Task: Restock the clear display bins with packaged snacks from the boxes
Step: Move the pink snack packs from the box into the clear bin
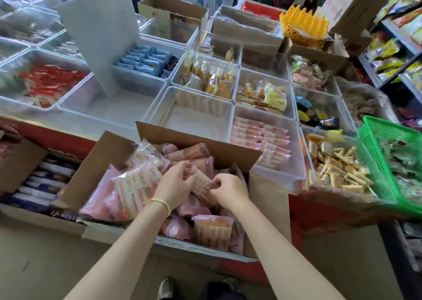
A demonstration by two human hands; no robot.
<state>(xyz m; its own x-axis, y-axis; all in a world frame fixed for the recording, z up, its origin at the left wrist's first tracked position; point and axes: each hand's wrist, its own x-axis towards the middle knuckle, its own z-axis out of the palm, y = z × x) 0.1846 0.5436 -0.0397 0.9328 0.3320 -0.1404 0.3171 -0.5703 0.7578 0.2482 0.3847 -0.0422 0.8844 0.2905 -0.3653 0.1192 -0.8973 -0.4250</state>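
Pink-and-clear film packets (pixel 137 183) fill an open corrugated cardboard box (pixel 269 199) at the near edge of the display; both hands are down inside it. The left hand (pixel 174 186), a yellow band (pixel 163 203) at its wrist, has its fingers curled onto the end of one small packet (pixel 202 185); the right hand (pixel 228 189) pinches the other end of that same packet between thumb and fingers. The step in hand appears to be gathering stock from the box before transfer.

Just beyond the box's raised rear flap stands an empty clear bin (pixel 157 108), and beside it to the right a partly filled bin (pixel 294 162) holds matching pink packets in neat overlapping rows. The next move probably calls for lifting the packets over the flap and laying them flat in one of these two; which is meant cannot be told.

Materials:
- The bins are rigid, glossy, transparent plastic with rounded rims, set edge to edge.
- The packets are thin, crinkled, slippery film, flat and oblong with crimped ends; a loose stack would likely slide.
- The box is matte brown board, creased at its flaps.
- A green perforated basket (pixel 374 149) overhangs the far right.
- A second box (pixel 13 162) of dark blue packs sits at the left.
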